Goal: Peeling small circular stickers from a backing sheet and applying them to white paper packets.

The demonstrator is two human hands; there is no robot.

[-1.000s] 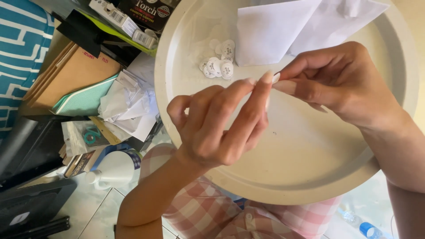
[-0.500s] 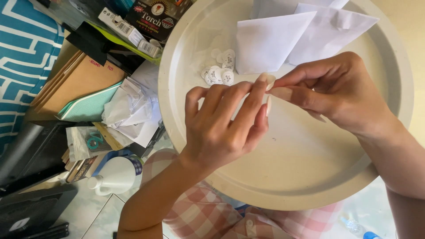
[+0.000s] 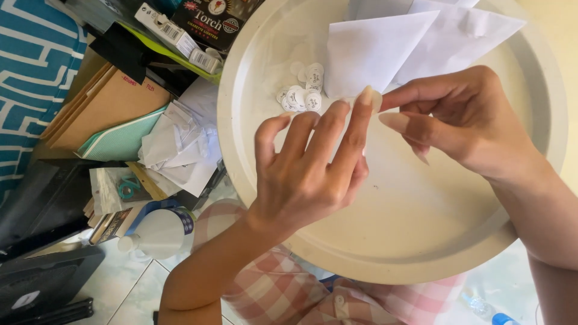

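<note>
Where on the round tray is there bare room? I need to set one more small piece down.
Free: the tray's near half, below both hands, and its right side. Crowded: the far part, with the small white discs and folded white papers.

My left hand [image 3: 307,174] covers whatever my fingertips pinch; it may be one small round disc, but I cannot tell. Beyond my right hand [image 3: 463,126], the white paper sheets [image 3: 415,48] are cut off by the top edge. The print on the small discs [image 3: 301,90] past my fingertips is too tiny to make out.

Round cream tray [image 3: 421,241], small white discs [image 3: 304,93] piled (upper left), folded white papers [image 3: 415,42] at top
</note>
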